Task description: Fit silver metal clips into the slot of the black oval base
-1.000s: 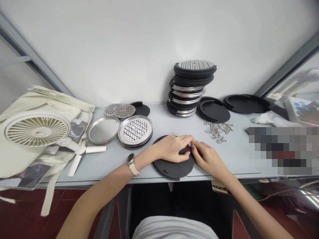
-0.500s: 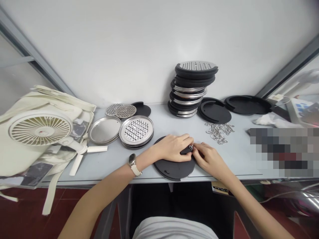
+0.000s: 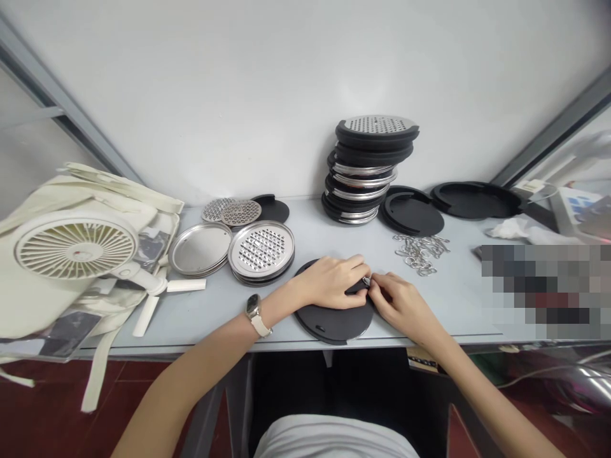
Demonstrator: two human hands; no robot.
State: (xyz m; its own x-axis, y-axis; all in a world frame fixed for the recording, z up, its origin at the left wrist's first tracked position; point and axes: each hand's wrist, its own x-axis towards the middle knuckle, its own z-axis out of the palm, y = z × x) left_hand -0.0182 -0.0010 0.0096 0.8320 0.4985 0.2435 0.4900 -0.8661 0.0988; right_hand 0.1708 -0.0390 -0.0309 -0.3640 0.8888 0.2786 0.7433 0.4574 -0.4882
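A round black disc (image 3: pixel 334 323) lies at the table's front edge. My left hand (image 3: pixel 334 282) rests over it, its fingers wrapped round a small black piece (image 3: pixel 357 287) at the disc's upper right. My right hand (image 3: pixel 398 302) pinches a small shiny metal ring (image 3: pixel 366 280) at the end of that piece. The fingertips of both hands almost meet there. Beyond my right hand lies a loose pile of metal rings and clips (image 3: pixel 422 253). Left of the disc sits a stack topped by a perforated metal grater plate (image 3: pixel 261 250).
A tall stack of black and metal discs (image 3: pixel 365 175) stands at the back. Black round trays (image 3: pixel 415 213) lie right of it. Plain metal plates (image 3: pixel 200 249), a white fan (image 3: pixel 79 248) and a cream bag (image 3: pixel 28 305) are on the left. A blurred patch (image 3: pixel 544 289) covers the right.
Both hands keep nearly the same place and hold. The right fingertips have shifted very slightly at the metal ring.
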